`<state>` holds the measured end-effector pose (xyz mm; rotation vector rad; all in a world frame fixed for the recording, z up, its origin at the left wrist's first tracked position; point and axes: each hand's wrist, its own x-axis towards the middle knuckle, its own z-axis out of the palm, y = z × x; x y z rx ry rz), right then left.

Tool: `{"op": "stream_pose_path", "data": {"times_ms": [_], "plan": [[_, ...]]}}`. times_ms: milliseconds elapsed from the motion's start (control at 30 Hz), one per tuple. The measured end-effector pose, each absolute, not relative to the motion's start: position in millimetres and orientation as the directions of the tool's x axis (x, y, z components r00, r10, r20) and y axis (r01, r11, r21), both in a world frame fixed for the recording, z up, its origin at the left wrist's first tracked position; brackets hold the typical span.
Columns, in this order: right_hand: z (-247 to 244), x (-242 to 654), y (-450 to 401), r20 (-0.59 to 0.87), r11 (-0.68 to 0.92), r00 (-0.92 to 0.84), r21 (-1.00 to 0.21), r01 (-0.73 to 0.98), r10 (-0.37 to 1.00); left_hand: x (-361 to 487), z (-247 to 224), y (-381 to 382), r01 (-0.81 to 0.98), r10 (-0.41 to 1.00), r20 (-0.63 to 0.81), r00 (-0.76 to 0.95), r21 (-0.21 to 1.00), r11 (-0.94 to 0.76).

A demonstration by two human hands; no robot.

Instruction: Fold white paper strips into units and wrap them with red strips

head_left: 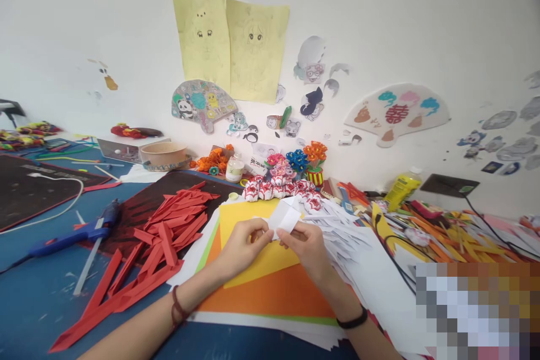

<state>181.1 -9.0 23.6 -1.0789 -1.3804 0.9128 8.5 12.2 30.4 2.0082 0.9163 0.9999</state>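
Between both hands is a small piece of white paper (283,218) with creases across it. My left hand (248,244) pinches its left edge between thumb and fingers. At its lower right, my right hand (306,244) grips the same paper with the thumb on top. Below the hands lie sheets of yellow paper (248,275) and orange paper (278,297), stacked over green and white ones. Many white paper strips (352,242) are spread beside my right hand. Just beyond the paper sits a row of red-and-white folded paper pieces (265,190).
A pile of folded red paper strips (169,247) lies at the left, with a blue glue gun (95,229) farther left. Paper flowers (297,160), a round bowl (163,153) and a yellow bottle (400,191) stand along the wall. A black cable (392,253) runs at the right.
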Motion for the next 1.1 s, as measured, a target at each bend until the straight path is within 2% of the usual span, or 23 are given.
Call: {"op": "stream_pose_path", "data": {"times_ms": [467,633,733,867,967,1100], "plan": [[24.2,181.1,-9.6,0.257,0.251,0.1,-0.966,0.068,0.961,11.8,32.9,8.5,0.305,0.822,0.358,0.442,0.802,-0.514],[21.0,179.3,-6.8,0.209,0.209,-0.005,-0.975,0.076,0.978,10.6,30.4,11.8,0.325,0.855,0.354,0.38,0.814,-0.481],[22.1,183.3,-1.9,0.18,0.185,-0.062,-0.98,0.078,0.982,6.1,27.3,20.0,0.391,0.863,0.346,0.368,0.784,-0.482],[25.6,201.5,5.4,0.192,0.19,0.013,-0.979,0.077,0.981,-2.5,23.8,34.0,0.502,0.84,0.327,0.434,0.687,-0.526],[21.2,214.7,8.4,0.153,0.151,-0.008,-0.969,0.196,0.988,-7.6,18.6,41.6,0.517,0.8,0.306,0.516,0.633,-0.576],[9.2,217.9,8.3,0.064,0.084,-0.08,-0.957,0.279,0.995,-10.0,10.7,44.6,0.474,0.779,0.264,0.568,0.669,-0.573]]}}
